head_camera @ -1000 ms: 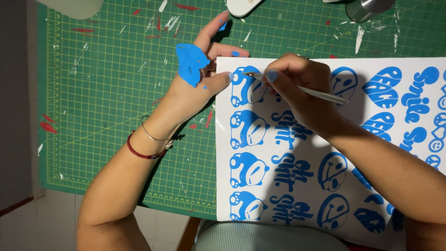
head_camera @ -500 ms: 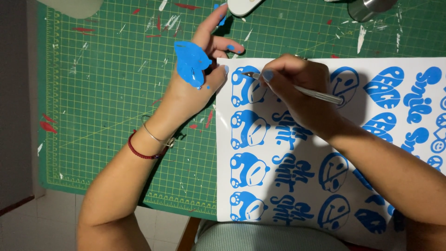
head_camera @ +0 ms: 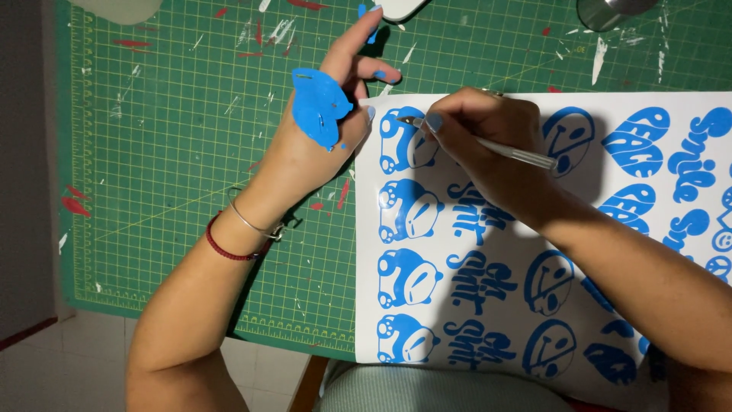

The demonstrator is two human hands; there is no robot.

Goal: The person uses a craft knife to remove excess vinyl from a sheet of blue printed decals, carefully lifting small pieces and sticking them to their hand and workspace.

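A white sticker sheet (head_camera: 488, 320) with blue frog, face and lettering designs lies on a green cutting mat (head_camera: 175, 152). My right hand (head_camera: 488, 133) grips a thin silver tool (head_camera: 496, 149) like a pen, its tip on the top-left frog sticker (head_camera: 408, 141). My left hand (head_camera: 328, 130) rests at the sheet's top-left corner, fingers spread and lifted. A clump of peeled blue vinyl scraps (head_camera: 319, 107) is stuck to the back of that hand. A small blue bit clings to its raised fingertip (head_camera: 364, 11).
Red, white and blue offcuts litter the mat. A metal cylinder (head_camera: 610, 11) stands at the top right, a white object (head_camera: 400, 8) at top centre, a pale object (head_camera: 122, 9) at top left. The table edge and tiled floor show at bottom left.
My left hand has lifted its fingers off the sheet and spread them upward. My right hand has shifted the tool tip slightly left, onto the top frog sticker.
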